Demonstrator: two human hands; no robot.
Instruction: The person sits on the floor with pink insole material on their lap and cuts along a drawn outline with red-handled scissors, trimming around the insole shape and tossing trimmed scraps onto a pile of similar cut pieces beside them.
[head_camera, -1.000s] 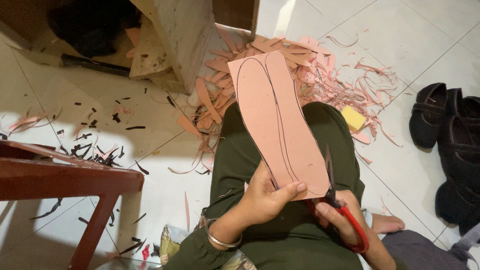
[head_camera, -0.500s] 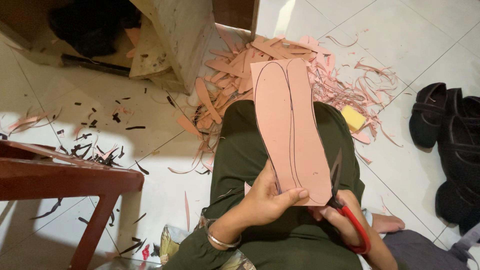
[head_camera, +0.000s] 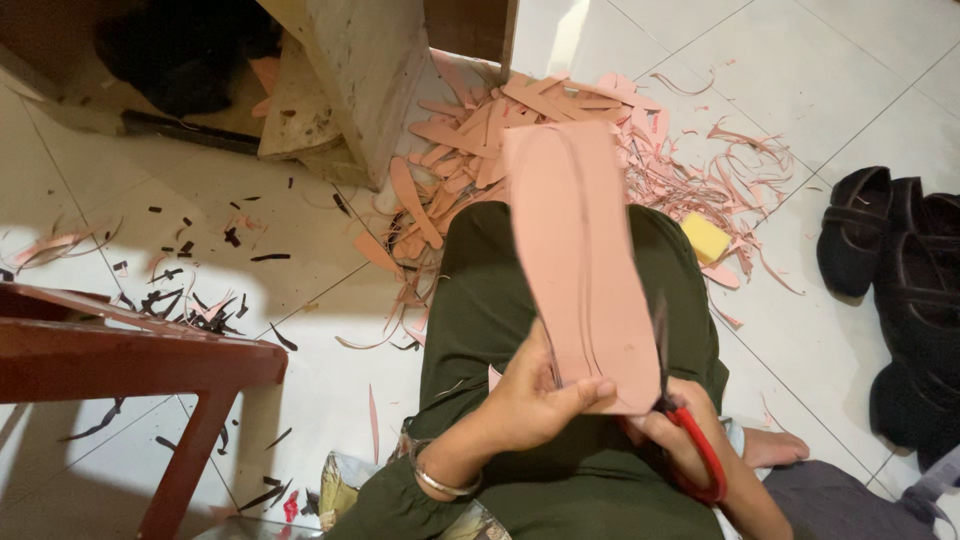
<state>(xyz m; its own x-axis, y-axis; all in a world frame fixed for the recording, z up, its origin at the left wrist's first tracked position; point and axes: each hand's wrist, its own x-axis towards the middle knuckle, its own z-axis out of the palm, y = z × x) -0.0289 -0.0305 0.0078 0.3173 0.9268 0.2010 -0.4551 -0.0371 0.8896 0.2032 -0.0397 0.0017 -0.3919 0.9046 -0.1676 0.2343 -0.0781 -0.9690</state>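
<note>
The long pink foam sheet (head_camera: 585, 260) is flat and thin, with a squared far end and dark lines drawn lengthwise along it in the curved outline of a shoe sole. It is held up over the person's lap, above dark green trousers (head_camera: 560, 330), its far end pointing away toward the floor and its near end between the two hands. The left hand (head_camera: 535, 400) is closed on the sheet's near end, thumb on top and fingers curled underneath, pinching it firmly; a metal bangle (head_camera: 440, 482) sits on that wrist. The right hand (head_camera: 680, 425) is wrapped closed around the red handles of a pair of scissors (head_camera: 690, 440), whose dark blades (head_camera: 660, 350) stand along the sheet's right edge, touching it.

On the white tiled floor (head_camera: 800, 60) beyond the knees lies a heap of pink foam offcuts (head_camera: 520, 120), strips and curled slivers, with a yellow sponge block (head_camera: 706, 238) just beside the right knee. Black slivers (head_camera: 190, 290) are scattered to the left, near a red-brown wooden stool (head_camera: 130, 360). Black shoes (head_camera: 900, 260) stand at the right edge, well apart from the sheet.
</note>
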